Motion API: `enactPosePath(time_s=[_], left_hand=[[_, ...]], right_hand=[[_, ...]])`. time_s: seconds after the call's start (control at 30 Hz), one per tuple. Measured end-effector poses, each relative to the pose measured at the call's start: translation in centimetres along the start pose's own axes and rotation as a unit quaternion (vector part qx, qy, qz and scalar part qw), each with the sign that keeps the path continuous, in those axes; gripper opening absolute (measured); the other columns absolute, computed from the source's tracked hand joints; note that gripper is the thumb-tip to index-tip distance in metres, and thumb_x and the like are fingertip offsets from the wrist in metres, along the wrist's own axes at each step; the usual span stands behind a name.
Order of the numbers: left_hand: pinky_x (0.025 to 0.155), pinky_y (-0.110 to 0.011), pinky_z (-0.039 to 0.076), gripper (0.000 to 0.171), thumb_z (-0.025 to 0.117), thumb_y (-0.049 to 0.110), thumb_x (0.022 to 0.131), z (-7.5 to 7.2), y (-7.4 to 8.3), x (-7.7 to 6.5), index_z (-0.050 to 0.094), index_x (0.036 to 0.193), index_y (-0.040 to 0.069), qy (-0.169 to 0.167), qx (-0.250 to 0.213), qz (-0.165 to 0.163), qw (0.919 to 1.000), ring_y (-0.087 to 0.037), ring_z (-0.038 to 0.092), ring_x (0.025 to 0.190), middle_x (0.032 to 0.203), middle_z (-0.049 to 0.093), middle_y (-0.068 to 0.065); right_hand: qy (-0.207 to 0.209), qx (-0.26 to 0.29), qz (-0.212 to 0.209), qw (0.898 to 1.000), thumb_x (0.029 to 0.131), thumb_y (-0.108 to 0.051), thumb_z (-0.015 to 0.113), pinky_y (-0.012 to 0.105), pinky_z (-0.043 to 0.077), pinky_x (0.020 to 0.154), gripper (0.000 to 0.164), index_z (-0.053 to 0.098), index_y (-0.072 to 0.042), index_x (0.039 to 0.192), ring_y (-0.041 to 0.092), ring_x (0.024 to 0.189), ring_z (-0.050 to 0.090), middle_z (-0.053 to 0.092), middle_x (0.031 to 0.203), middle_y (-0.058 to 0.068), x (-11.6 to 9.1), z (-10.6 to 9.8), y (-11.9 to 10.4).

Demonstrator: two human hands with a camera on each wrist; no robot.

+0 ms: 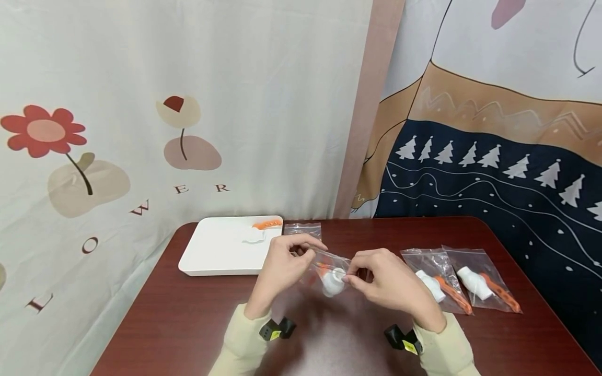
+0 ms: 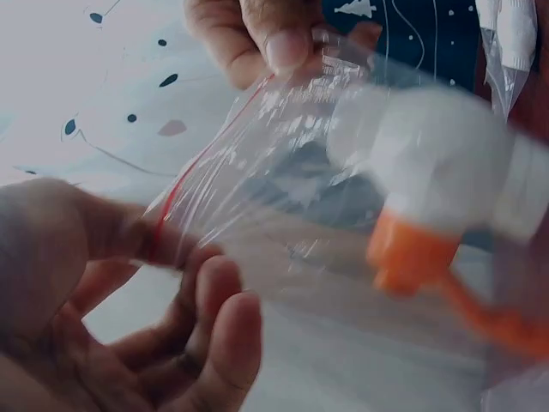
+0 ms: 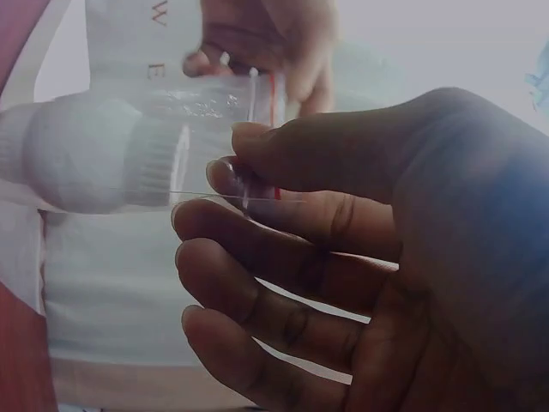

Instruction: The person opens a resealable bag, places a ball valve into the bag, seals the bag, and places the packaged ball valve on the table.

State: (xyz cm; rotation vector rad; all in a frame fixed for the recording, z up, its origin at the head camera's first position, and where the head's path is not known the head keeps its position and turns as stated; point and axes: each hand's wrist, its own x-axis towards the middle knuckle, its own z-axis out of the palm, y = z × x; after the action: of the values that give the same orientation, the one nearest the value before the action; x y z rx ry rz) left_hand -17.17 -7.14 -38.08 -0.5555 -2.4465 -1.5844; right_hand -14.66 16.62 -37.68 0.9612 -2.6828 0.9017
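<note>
Hands (image 1: 288, 261) (image 1: 389, 275), nearly closed, pinch clear zip bag (image 2: 300, 197) near zip ends; curtain (image 1: 263, 104) lettering (image 1: 140, 208) reads "L-O-W-E-R".

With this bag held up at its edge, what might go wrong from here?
1. The clear bag is pinched near its red strip by the left grip and right grip; the thin film might slip from either.
2. I can't tell whether it is sealed; if not, the white-and-orange part inside could slide out when tipped.
3. The right sleeve appears close to another bagged part and might nudge it.
</note>
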Motion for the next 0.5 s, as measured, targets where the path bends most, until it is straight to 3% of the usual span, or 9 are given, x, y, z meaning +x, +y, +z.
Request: enactPosePath(time_s=[0.27,0.37,0.5], left_hand=[[0.049,-0.019,0.034,0.042,0.053,-0.001,0.085,-0.8,0.1,-0.2,0.082,0.091,0.029,-0.085,0.025,-0.017,0.9959,-0.005,0.041,0.052,0.058,0.053,0.005],[0.047,-0.019,0.033,0.043,0.051,-0.003,0.087,-1.1,0.2,-0.2,0.083,0.095,0.026,-0.119,0.011,-0.012,0.9928,-0.004,0.043,0.050,0.060,0.059,-0.002],[0.049,-0.019,0.038,0.036,0.053,-0.003,0.088,-1.4,0.1,-0.2,0.081,0.088,0.021,-0.155,0.026,0.024,0.9873,-0.004,0.050,0.052,0.067,0.068,-0.002]], right_hand=[[0.014,0.016,0.003,1.000,0.090,-0.016,0.080,0.021,0.049,0.061,0.013,0.072,-0.025,0.084,0.000,0.067,0.053,0.063,0.077,-0.018,-0.4,-0.9,0.9],[0.024,0.025,-0.001,0.999,0.089,-0.014,0.080,0.022,0.050,0.062,0.015,0.072,-0.026,0.085,-0.001,0.069,0.054,0.063,0.079,-0.018,-0.5,-1.1,1.0],[0.044,0.021,-0.011,0.999,0.088,-0.011,0.080,0.021,0.049,0.061,0.019,0.071,-0.027,0.086,-0.001,0.069,0.054,0.061,0.080,-0.018,-0.5,-1.3,1.1]])
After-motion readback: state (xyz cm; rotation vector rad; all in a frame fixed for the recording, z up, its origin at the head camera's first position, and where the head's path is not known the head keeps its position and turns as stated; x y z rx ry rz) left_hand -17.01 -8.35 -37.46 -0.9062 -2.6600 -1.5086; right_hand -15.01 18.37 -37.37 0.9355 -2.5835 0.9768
